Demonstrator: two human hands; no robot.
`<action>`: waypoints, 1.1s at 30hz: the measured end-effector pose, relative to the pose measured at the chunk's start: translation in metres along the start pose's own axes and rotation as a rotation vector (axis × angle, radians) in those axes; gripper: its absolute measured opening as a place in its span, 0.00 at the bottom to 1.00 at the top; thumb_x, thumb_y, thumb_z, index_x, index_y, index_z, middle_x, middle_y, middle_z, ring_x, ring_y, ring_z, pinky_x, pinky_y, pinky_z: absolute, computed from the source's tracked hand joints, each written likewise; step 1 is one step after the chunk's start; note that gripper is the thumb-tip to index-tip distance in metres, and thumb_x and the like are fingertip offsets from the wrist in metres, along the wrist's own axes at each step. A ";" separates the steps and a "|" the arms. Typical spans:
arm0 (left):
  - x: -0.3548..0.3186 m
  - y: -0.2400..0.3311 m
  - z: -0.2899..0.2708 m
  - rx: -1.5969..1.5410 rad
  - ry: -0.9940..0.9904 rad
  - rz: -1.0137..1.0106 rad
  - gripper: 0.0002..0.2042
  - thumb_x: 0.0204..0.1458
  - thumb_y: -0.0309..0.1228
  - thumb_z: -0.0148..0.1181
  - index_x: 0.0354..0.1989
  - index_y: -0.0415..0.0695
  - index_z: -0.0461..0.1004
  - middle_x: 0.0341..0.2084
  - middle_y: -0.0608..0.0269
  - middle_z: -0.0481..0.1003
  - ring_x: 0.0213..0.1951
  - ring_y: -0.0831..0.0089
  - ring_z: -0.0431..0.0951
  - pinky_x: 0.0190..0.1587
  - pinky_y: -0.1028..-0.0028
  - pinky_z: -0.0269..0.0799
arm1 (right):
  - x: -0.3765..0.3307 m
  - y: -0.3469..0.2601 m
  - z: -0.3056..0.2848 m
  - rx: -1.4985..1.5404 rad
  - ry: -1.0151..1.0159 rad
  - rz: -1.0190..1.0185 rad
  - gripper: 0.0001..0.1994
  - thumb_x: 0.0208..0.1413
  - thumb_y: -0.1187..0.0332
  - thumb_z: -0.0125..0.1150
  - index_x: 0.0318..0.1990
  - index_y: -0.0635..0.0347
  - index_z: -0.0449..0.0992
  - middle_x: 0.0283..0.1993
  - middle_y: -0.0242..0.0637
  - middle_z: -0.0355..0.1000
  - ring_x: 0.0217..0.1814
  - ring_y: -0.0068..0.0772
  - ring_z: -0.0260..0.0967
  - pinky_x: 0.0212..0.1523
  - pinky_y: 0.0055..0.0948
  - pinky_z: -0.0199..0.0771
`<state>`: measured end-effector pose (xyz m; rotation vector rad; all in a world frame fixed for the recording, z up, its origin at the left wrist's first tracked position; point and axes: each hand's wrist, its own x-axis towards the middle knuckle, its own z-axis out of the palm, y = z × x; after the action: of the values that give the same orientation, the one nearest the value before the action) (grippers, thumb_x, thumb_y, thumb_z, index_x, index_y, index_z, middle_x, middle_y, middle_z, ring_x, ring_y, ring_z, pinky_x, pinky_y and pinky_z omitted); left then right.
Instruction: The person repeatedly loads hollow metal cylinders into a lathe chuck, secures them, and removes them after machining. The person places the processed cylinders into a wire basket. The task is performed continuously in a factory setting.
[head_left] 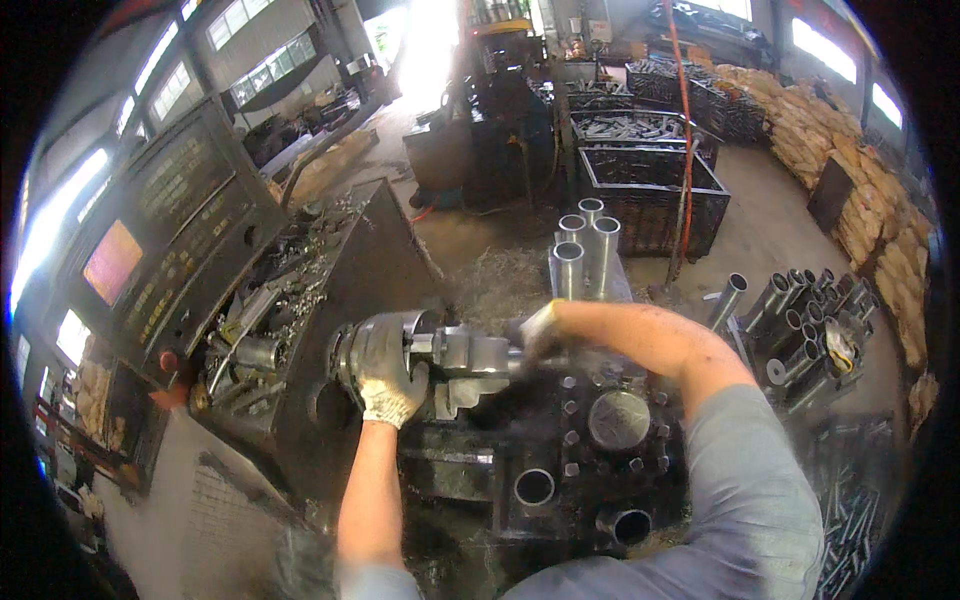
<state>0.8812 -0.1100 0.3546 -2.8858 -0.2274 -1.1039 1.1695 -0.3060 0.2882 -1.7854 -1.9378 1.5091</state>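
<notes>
My left hand [385, 365], in a dark-coated glove with a cream cuff, curls over a shiny steel tube [424, 324] at the round chuck [345, 360] of a dark, greasy machine. To its right, a stepped metal block [472, 352] sits on the machine, level with both hands. My right hand [538, 332], also gloved, is beside the right end of that block. Motion smears its fingers, so what they touch is hidden. Beyond the right hand, several steel tubes [569, 262] stand upright in a group.
A dark bin [275, 420] with metal scraps lies left. Cut tubes [800, 330] are stacked at right, a loose tube [534, 487] stands near me, and another [628, 525] lies by it. Black crates [650, 200] and piled sacks [850, 190] are further back. A red hose [686, 130] hangs down.
</notes>
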 end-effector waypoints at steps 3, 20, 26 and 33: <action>-0.003 0.002 -0.003 -0.047 0.013 -0.014 0.38 0.38 0.31 0.70 0.64 0.39 0.67 0.59 0.41 0.71 0.64 0.39 0.66 0.68 0.47 0.60 | -0.020 -0.030 0.011 -0.122 0.215 0.358 0.30 0.45 0.42 0.73 0.41 0.65 0.84 0.40 0.41 0.82 0.37 0.35 0.75 0.38 0.44 0.75; -0.145 0.139 -0.099 -1.691 0.107 -0.407 0.40 0.56 0.46 0.68 0.71 0.35 0.60 0.64 0.48 0.68 0.65 0.56 0.70 0.67 0.58 0.66 | -0.090 -0.360 0.239 -0.492 1.302 0.431 0.30 0.44 0.59 0.70 0.53 0.64 0.67 0.33 0.53 0.76 0.31 0.57 0.80 0.31 0.53 0.80; -0.250 0.153 -0.060 -1.964 -0.316 -1.442 0.22 0.56 0.35 0.70 0.55 0.36 0.75 0.45 0.56 0.79 0.47 0.64 0.79 0.55 0.59 0.74 | -0.024 -0.293 0.354 0.232 1.063 0.525 0.44 0.47 0.42 0.71 0.67 0.60 0.68 0.50 0.58 0.79 0.50 0.59 0.80 0.51 0.47 0.80; -0.255 0.162 -0.030 -2.042 -0.475 -1.682 0.22 0.59 0.36 0.63 0.60 0.41 0.74 0.51 0.57 0.79 0.54 0.57 0.78 0.61 0.57 0.72 | 0.033 -0.139 0.444 1.029 0.843 0.161 0.22 0.52 0.49 0.71 0.42 0.59 0.84 0.26 0.30 0.78 0.24 0.22 0.71 0.28 0.32 0.74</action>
<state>0.6986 -0.3038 0.2086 0.4990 0.6680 -0.0257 0.7740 -0.5078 0.1450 -1.6129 -0.4736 1.1144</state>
